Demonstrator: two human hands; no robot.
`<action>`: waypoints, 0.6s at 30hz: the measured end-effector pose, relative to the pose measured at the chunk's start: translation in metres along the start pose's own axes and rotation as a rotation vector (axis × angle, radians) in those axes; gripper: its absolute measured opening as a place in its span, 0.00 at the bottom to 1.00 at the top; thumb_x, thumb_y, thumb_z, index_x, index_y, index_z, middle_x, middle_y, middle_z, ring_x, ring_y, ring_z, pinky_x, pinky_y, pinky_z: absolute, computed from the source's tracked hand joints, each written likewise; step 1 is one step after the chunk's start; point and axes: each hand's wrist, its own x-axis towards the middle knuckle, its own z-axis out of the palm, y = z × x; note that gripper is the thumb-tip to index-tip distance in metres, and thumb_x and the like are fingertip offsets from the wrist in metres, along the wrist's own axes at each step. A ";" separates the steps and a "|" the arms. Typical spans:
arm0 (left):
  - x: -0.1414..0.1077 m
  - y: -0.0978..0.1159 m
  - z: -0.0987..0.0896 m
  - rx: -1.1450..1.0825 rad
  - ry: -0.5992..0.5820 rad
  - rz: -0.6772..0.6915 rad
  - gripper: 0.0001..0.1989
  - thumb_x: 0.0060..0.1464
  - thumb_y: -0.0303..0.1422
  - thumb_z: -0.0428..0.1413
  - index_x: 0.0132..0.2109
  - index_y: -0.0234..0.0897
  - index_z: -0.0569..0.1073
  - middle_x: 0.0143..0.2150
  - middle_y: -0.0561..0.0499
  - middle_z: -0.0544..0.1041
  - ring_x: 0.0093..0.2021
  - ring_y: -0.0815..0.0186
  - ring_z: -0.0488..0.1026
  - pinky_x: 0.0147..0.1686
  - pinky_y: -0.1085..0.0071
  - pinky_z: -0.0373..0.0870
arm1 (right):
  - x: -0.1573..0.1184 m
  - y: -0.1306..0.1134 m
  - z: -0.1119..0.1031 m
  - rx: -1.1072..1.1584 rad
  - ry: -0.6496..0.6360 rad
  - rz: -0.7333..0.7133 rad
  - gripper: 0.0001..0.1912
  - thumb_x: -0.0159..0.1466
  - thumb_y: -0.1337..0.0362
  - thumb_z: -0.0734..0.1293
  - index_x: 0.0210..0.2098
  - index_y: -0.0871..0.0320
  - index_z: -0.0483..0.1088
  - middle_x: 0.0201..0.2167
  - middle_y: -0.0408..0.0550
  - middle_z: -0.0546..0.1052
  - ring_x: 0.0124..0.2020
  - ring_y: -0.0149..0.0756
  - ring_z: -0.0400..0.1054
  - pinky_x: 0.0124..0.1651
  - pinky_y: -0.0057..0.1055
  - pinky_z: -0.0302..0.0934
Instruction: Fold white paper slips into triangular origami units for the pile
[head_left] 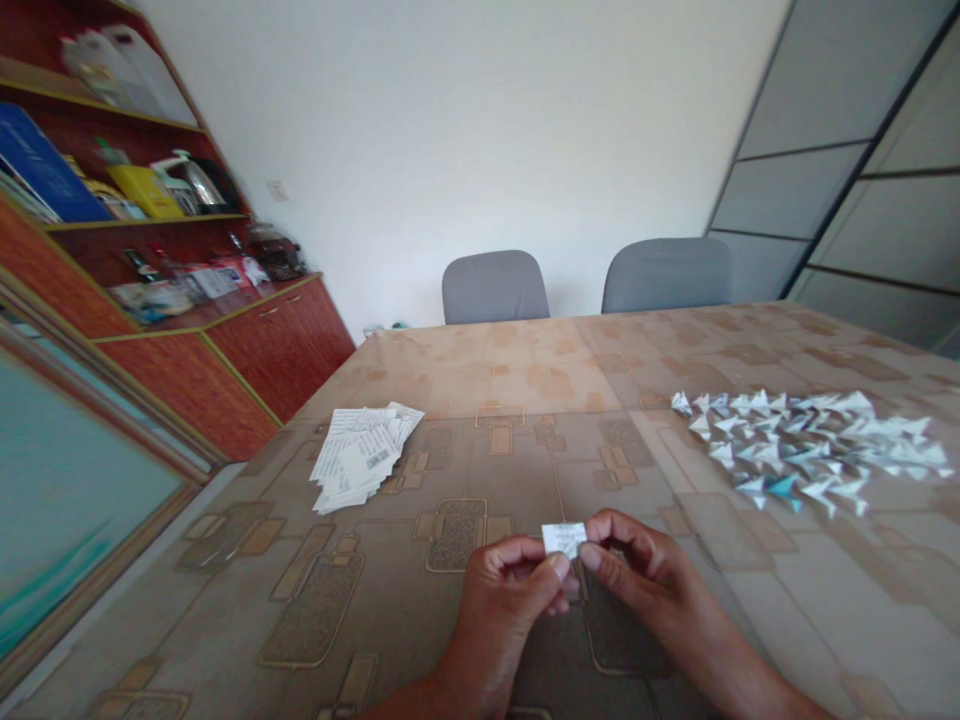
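Note:
A small folded piece of printed paper (564, 538) is held up between my two hands, above the near part of the table. My left hand (517, 582) pinches its lower left side between thumb and fingers. At its right edge, the thumb and forefinger of my right hand (637, 565) close on it too. Left of my hands lies a loose pile of printed paper slips (364, 455). Over to the right, several folded paper pieces (802, 440) stand in rows with pointed tips up; one of them is blue.
A patterned cloth covers the table (480, 380). Behind its far edge stand two grey chairs (495, 287) against a white wall. A red-brown shelf unit (247, 345) with bottles, a kettle (199, 185) and a blue folder (49, 165) is at the left. Grey panelled doors (810, 150) are at the right.

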 end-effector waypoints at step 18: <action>0.007 0.023 -0.019 0.344 -0.237 0.183 0.14 0.48 0.41 0.63 0.35 0.33 0.77 0.30 0.49 0.77 0.30 0.66 0.73 0.32 0.74 0.66 | 0.002 -0.011 -0.018 -0.299 -0.104 -0.076 0.14 0.64 0.55 0.66 0.28 0.58 0.70 0.24 0.42 0.72 0.27 0.32 0.65 0.31 0.27 0.60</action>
